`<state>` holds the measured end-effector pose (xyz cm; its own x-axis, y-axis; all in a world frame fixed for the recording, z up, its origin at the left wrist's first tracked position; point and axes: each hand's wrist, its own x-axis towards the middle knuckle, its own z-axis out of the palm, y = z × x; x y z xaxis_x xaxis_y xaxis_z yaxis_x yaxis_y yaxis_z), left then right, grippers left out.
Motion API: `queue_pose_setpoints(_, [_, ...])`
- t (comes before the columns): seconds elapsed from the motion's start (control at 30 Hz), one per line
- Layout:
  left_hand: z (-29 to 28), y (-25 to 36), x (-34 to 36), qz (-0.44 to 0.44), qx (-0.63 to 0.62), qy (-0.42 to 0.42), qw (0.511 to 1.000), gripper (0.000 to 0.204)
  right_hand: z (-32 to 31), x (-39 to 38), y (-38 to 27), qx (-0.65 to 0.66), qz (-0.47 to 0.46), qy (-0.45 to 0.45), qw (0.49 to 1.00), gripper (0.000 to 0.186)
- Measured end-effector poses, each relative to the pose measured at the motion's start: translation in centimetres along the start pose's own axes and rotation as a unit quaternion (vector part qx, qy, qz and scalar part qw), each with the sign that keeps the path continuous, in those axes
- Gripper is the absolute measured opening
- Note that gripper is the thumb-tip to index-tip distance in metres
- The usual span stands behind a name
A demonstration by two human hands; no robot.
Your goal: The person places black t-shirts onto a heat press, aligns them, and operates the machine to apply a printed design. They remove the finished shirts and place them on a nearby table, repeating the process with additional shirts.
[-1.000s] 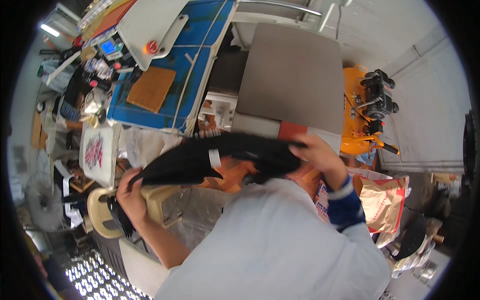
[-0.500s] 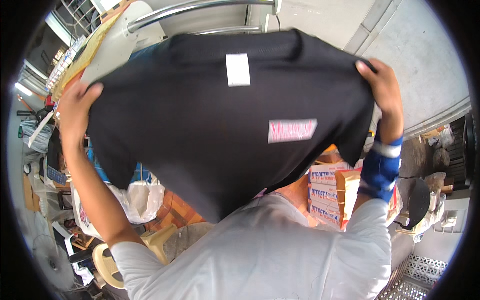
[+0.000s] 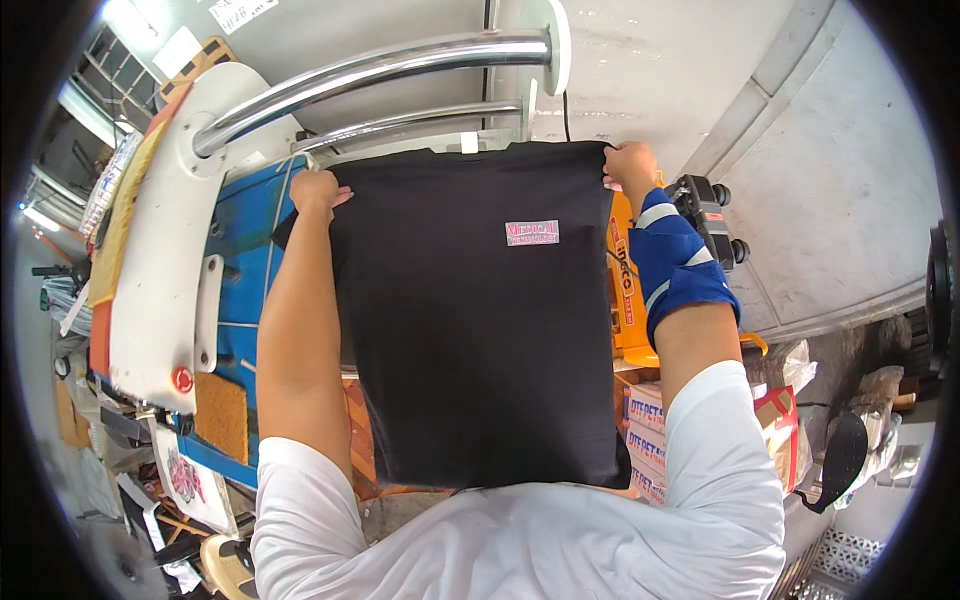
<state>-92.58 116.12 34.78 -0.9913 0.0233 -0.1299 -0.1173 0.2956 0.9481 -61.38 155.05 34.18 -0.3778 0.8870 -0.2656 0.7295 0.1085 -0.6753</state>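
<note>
A black T-shirt [image 3: 470, 350] is stretched flat in front of me, its hem close to my body. My left hand [image 3: 322, 190] is closed on its left shoulder, and my right hand [image 3: 628, 165] grips the right shoulder. A small pink-and-white printed patch [image 3: 532, 233] sits on the upper right of the chest. Above the collar shows a white rectangle [image 3: 469, 143]. Whatever lies beneath the shirt is hidden, so I cannot tell if it rests on something.
A machine with a blue bed [image 3: 245, 300], a white side panel [image 3: 160, 270] and a red button [image 3: 182, 380] stands at left. Chrome bars [image 3: 390, 75] cross beyond the shirt. An orange piece of equipment [image 3: 630, 290] and stacked white boxes [image 3: 645, 440] are at right.
Both hands have moved inward, closer together, with the shirt now pulled straight and smooth instead of spread wide and sagging. The machine at left has come more into view.
</note>
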Motion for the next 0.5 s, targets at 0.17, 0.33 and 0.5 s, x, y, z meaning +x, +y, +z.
queue_pose_setpoints(0.17, [5.5,-4.8,-1.3,0.237,0.116,0.029,0.964,0.042,6.3,4.0,3.5,-0.079,-0.157,0.106,0.979,0.033])
queue_pose_setpoints(0.33, [2.0,-10.3,-11.1,0.336,0.103,-0.066,0.934,0.027,8.3,-5.3,3.8,-0.149,-0.607,-0.047,0.779,0.029])
queue_pose_setpoints(0.5, [-8.7,-17.8,-26.2,0.214,0.214,-0.005,0.953,0.024,11.5,-8.4,1.7,-0.308,-0.671,-0.051,0.673,0.027])
